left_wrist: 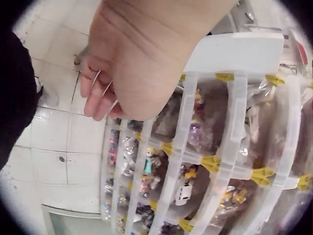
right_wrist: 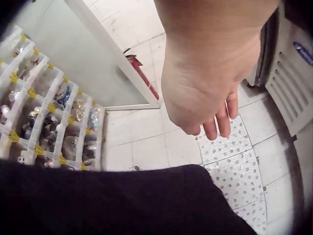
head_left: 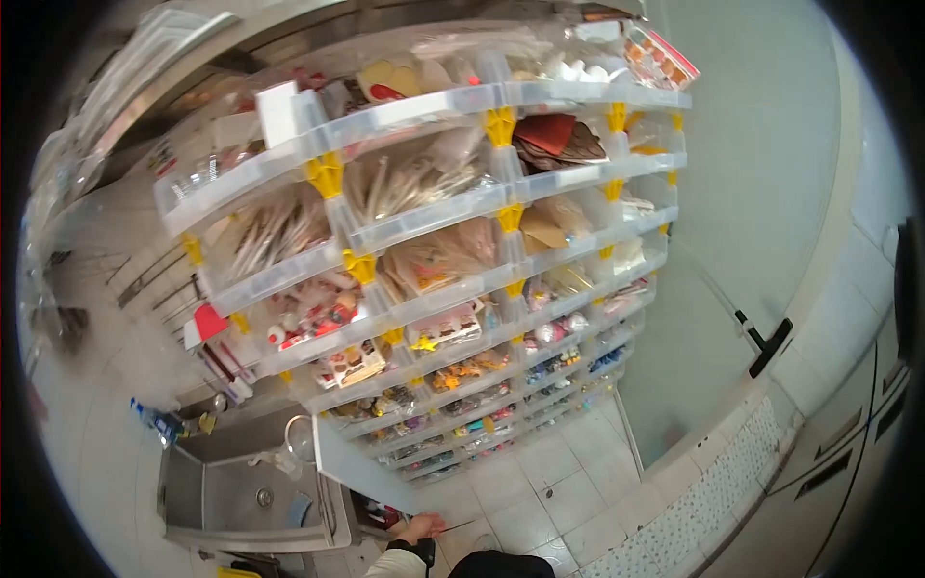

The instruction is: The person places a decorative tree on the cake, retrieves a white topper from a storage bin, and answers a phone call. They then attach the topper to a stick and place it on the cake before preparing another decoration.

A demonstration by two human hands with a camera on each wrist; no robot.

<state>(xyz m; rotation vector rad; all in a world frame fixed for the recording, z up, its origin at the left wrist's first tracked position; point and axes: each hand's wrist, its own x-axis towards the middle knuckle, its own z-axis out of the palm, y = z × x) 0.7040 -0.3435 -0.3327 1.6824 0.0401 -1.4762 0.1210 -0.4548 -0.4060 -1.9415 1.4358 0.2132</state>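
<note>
My left hand hangs with loosely bent fingers beside a stack of clear plastic bins; thin pale lines cross its fingers in the left wrist view. Low in the head view the same left hand shows below a pale sleeve and a black wristband, near a white panel. My right hand hangs relaxed over the tiled floor in the right wrist view, fingers pointing down, and is outside the head view. Tall in front rise the bins, joined by yellow clips and filled with bagged small items.
A steel sink stands at the left. On the right are a frosted glass panel, a black-headed squeegee and grey cabinets. A pebble-patterned floor strip runs along the lower right. Dark clothing fills the right wrist view's bottom.
</note>
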